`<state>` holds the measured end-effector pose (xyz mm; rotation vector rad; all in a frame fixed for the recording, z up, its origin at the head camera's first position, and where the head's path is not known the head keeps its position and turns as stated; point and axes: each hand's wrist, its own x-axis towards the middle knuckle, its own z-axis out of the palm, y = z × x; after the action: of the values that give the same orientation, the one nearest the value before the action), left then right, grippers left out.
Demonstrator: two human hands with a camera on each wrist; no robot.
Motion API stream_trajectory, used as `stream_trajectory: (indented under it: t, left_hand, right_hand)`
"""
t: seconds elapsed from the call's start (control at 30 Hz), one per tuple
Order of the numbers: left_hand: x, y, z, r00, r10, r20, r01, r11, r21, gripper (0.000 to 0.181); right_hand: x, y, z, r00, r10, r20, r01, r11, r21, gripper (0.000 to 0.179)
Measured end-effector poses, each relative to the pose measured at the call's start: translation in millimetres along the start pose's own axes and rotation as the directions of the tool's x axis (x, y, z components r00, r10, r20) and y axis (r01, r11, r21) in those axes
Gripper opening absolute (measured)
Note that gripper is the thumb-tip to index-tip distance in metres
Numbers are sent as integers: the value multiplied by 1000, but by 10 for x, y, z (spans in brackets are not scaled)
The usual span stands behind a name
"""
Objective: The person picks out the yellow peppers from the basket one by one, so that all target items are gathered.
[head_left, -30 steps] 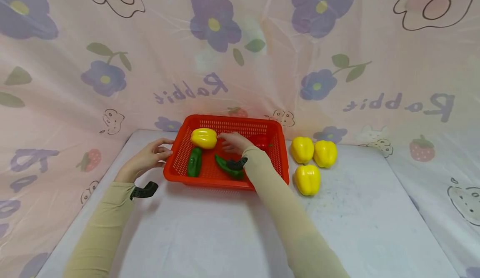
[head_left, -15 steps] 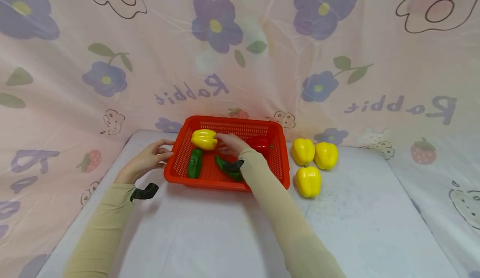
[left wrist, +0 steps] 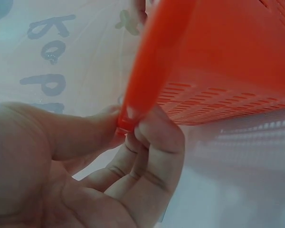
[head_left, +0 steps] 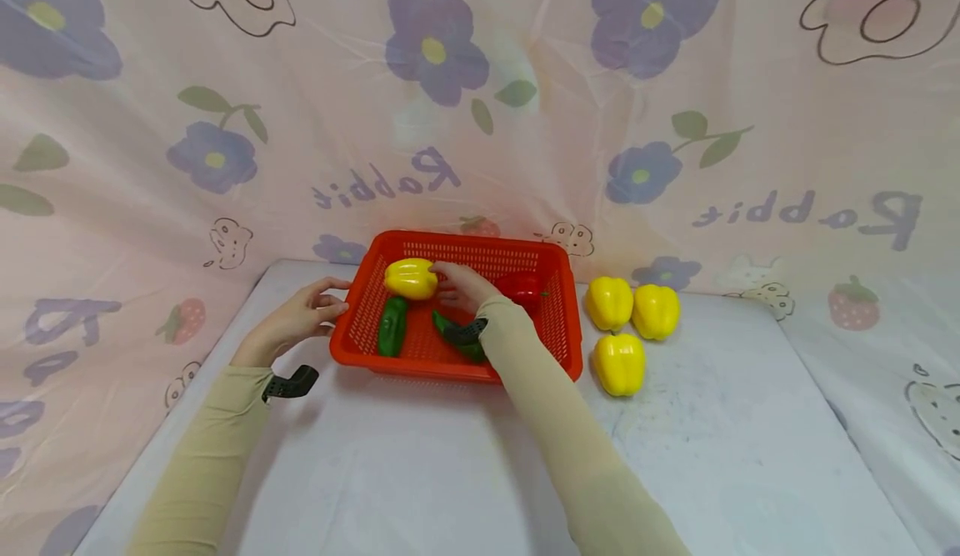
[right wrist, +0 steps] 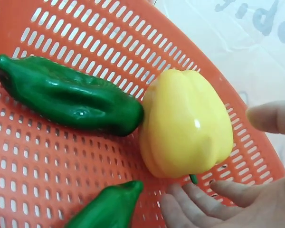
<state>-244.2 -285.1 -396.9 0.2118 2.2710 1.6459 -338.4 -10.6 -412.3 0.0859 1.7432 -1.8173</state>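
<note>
A red plastic basket [head_left: 431, 368] with slotted walls stands on the table. My left hand [head_left: 296, 318] is at its left rim; in the left wrist view, thumb and fingers pinch the rim. Inside the basket's back left lies a yellow bell pepper [right wrist: 187, 126] on its side, green stem toward my right hand [right wrist: 228, 199]. That hand reaches in with thumb and fingers spread beside the pepper, not closed round it. A long green pepper [right wrist: 71, 97] touches the yellow one. Another green pepper [head_left: 446, 327] lies under my right wrist, partly hidden. A red pepper [head_left: 522, 288] lies at the right.
Three yellow bell peppers stand on the white table right of the basket: one at the back left [head_left: 609, 303], one at the back right [head_left: 656, 312], one in front [head_left: 619, 364]. A patterned cloth [head_left: 525, 164] hangs close behind the basket.
My right hand has shifted slightly left, bringing its fingertips up to the yellow bell pepper in the basket. My left hand stays on the rim.
</note>
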Motion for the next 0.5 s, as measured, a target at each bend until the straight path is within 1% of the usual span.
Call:
stream_trajectory:
  t: [0.17, 0.23, 0.4, 0.5]
  left_hand:
    - [-5, 24, 13, 1000, -4, -2, 4, 1000, 12, 49]
    - [1, 28, 16, 1000, -6, -2, 6, 1000, 16, 49]
    - [17, 15, 6, 1000, 0, 6, -1, 1000, 3, 48]
    - [6, 1, -9, 1000, 0, 1, 0, 1000, 4, 47]
  right_hand:
    - [16, 5, -6, 1000, 0, 4, 0, 1000, -2, 52]
    - [26, 11, -14, 1000, -7, 6, 7, 1000, -17, 51]
    - [29, 16, -17, 1000, -21, 4, 22, 999, -29, 49]
    - [35, 20, 5, 1000, -20, -2, 20, 1000, -16, 47]
